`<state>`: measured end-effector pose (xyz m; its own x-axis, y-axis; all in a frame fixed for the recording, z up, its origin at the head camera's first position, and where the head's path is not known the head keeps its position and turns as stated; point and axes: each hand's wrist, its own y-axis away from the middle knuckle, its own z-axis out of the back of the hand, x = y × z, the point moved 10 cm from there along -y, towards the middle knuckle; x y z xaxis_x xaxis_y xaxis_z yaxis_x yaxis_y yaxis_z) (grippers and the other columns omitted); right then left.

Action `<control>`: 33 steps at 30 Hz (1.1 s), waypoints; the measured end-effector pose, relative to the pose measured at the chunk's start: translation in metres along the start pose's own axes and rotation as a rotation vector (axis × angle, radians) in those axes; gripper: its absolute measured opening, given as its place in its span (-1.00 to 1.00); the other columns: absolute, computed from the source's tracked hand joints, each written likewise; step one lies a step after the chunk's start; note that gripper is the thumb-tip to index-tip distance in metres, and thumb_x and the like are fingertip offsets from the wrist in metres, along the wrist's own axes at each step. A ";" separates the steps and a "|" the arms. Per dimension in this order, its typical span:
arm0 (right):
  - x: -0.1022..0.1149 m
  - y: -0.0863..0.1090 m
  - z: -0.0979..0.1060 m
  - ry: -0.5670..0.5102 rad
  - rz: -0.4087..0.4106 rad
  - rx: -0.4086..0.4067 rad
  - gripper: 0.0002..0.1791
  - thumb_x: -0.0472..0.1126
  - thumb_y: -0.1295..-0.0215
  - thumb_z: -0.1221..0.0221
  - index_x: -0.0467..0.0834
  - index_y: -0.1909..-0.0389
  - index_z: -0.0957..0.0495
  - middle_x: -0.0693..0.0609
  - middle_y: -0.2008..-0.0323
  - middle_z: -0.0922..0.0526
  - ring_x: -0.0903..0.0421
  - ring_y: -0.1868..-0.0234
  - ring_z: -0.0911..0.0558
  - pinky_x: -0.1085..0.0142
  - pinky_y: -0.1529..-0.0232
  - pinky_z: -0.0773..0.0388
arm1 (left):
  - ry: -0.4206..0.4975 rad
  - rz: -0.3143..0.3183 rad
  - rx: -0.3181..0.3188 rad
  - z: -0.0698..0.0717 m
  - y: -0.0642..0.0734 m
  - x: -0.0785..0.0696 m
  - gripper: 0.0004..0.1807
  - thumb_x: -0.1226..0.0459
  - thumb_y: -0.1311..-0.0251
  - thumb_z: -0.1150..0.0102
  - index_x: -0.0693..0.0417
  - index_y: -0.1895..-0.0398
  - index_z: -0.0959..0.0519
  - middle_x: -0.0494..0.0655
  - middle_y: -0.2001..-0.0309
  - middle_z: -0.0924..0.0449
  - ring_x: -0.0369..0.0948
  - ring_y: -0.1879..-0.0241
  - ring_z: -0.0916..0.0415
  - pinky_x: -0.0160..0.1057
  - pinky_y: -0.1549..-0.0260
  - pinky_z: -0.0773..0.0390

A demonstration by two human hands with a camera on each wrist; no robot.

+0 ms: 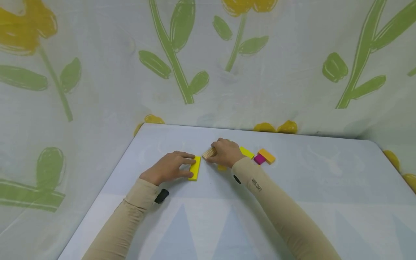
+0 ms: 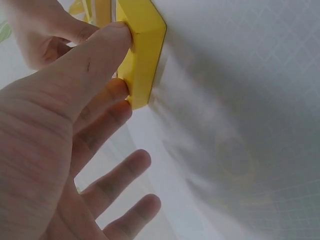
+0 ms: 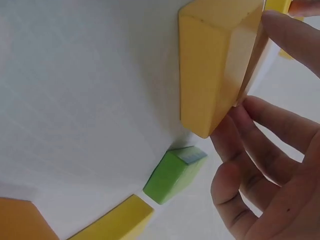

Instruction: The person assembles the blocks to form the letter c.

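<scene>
My left hand (image 1: 170, 167) pinches a flat yellow block (image 1: 195, 169) on the table, thumb at its near end and fingers at its far end. In the left wrist view, two other fingers of that hand spread away from the yellow block (image 2: 142, 55). Just to the right, my right hand (image 1: 226, 152) grips a light wooden block (image 1: 209, 153) with fine stripes, held at an angle. Beside that grip, a yellow-orange block (image 3: 205, 70) stands close to the fingers in the right wrist view; the hand partly covers it in the head view.
Right of my right hand lie a bright yellow block (image 1: 247, 152), a magenta block (image 1: 259, 159) and an orange block (image 1: 267, 156). A green block (image 3: 174, 175) shows in the right wrist view. Behind the white table (image 1: 308, 173) hangs a flower-printed cloth (image 1: 276, 83).
</scene>
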<state>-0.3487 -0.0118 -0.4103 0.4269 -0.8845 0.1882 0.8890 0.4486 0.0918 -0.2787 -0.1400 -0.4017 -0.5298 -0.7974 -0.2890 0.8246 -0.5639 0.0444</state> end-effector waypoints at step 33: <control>0.007 -0.024 0.003 -0.032 0.038 -0.027 -0.52 0.09 -0.23 -0.38 0.09 -0.17 -0.67 0.12 -0.06 -0.72 0.09 -0.08 -0.64 0.13 -0.16 -0.59 | 0.005 0.004 -0.004 -0.001 -0.003 -0.001 -0.40 0.03 -0.19 -0.44 0.08 -0.26 -0.62 -0.05 -0.34 -0.51 0.02 -0.34 -0.41 0.09 -0.32 -0.40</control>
<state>-0.3679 -0.0287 -0.4085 0.4552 -0.8621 0.2227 0.8765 0.4778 0.0581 -0.2810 -0.1372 -0.4027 -0.5256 -0.7986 -0.2933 0.8275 -0.5599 0.0413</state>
